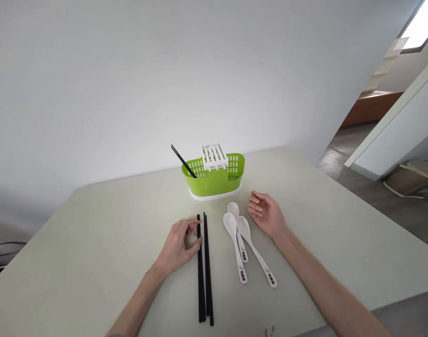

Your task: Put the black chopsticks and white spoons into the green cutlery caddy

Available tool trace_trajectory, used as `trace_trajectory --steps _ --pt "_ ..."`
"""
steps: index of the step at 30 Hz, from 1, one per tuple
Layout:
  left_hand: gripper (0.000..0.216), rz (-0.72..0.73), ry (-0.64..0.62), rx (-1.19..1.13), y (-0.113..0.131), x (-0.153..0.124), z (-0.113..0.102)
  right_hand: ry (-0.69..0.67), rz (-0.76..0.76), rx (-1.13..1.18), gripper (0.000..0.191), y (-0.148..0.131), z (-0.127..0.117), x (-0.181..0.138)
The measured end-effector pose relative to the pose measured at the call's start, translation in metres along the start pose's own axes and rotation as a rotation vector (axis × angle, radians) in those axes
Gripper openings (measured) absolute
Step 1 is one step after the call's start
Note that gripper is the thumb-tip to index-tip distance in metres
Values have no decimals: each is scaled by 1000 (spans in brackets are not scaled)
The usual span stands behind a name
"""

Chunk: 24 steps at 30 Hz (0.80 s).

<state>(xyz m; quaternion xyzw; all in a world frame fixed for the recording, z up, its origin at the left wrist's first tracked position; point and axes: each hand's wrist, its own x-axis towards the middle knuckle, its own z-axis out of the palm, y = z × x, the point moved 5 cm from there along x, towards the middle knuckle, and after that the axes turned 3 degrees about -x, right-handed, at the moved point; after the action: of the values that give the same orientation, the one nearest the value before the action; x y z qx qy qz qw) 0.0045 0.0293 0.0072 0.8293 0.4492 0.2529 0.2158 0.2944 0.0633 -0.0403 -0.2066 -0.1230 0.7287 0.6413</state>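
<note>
My left hand [180,244] is at the left pair of black chopsticks [201,281], its index fingertip and thumb touching them near their upper ends, with a gap between the two digits. Beside that pair lie more black chopsticks [208,267], flat on the table. My right hand [268,214] rests to the right of the spoons, fingers loosely curled and nothing in it. Three white spoons [231,224] lie partly overlapping between my hands, bowls pointing away from me. Farther back stands a green basket [216,183] on a white base, with black chopsticks [183,161] leaning in its left compartment.
A white slotted piece [214,157] sits across the middle of the basket. The pale table [129,215] meets a white wall [147,84] at the back. Past the table's right edge show a grey floor [361,150] and a bag-like object [414,178].
</note>
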Motion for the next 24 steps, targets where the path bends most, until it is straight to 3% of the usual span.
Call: trace_trajectory --steps 11,18,24 --pt "38 -18 2 -19 -2 0 -4 -3 -2 -11 20 0 -1 1" --pt "43 -97 -2 -128 -17 -1 -21 -9 -1 -10 19 0 -2 1" --pt "37 -196 99 -7 -31 -3 -38 -13 2 -12 20 0 -1 2"
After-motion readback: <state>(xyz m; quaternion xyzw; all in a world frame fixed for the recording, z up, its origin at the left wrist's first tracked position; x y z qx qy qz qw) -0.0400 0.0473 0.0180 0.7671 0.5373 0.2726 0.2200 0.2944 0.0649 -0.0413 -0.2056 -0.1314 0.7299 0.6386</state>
